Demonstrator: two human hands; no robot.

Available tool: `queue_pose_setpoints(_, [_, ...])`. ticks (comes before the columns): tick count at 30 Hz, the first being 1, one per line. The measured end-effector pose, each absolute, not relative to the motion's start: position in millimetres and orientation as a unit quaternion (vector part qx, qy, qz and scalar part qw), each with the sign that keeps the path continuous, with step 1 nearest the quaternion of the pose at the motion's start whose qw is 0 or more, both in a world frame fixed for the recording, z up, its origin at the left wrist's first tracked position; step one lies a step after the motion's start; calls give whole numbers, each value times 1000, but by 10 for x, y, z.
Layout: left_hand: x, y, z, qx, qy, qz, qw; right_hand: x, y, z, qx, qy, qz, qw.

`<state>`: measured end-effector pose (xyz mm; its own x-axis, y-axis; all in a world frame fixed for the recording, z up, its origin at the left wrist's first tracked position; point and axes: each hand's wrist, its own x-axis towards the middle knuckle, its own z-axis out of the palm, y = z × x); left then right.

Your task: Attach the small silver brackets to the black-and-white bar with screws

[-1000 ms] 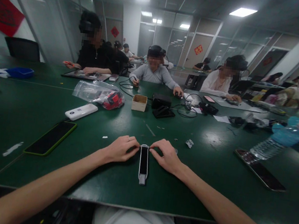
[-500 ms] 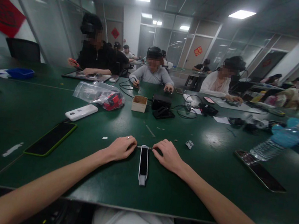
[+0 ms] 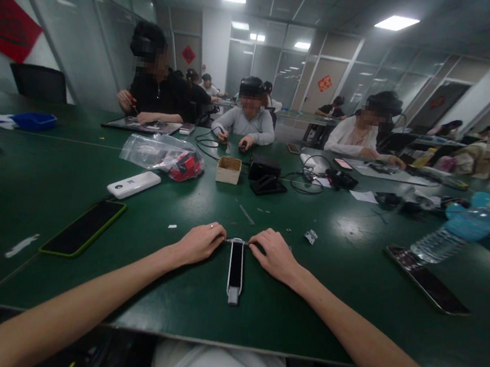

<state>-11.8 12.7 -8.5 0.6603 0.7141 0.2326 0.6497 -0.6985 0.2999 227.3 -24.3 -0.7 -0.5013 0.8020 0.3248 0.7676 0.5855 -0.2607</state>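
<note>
On the green table straight ahead of me lies a slim white-edged device (image 3: 236,269) with a long black face and a grey end piece nearest me. My left hand (image 3: 201,243) is beside its far end on the left, fingers closed in a pinch. My right hand (image 3: 272,254) mirrors it on the right, fingertips also pinched. A thin piece sticks out from each side of the device's far end toward my fingertips; both are too small to name. Both wrists rest low over the table.
Left of me lie a phone in a green case (image 3: 84,227) and a white handheld device (image 3: 133,185). A plastic bag (image 3: 150,152), a small box (image 3: 228,170), a metal bit (image 3: 311,236), another phone (image 3: 430,283) and a water bottle (image 3: 455,229) lie around. Co-workers sit opposite.
My hands have barely shifted, and the device stays in place. Across the table, a co-worker's hand has moved toward their other hand; the co-worker at left has shifted a hand holding a tool.
</note>
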Motion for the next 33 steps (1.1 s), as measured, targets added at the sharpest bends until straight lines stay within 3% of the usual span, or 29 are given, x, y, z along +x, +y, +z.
queue_pose_setpoints(33, [-108,84,-19,886,372,213,178,2273,-244,7,-440,-870,42,216])
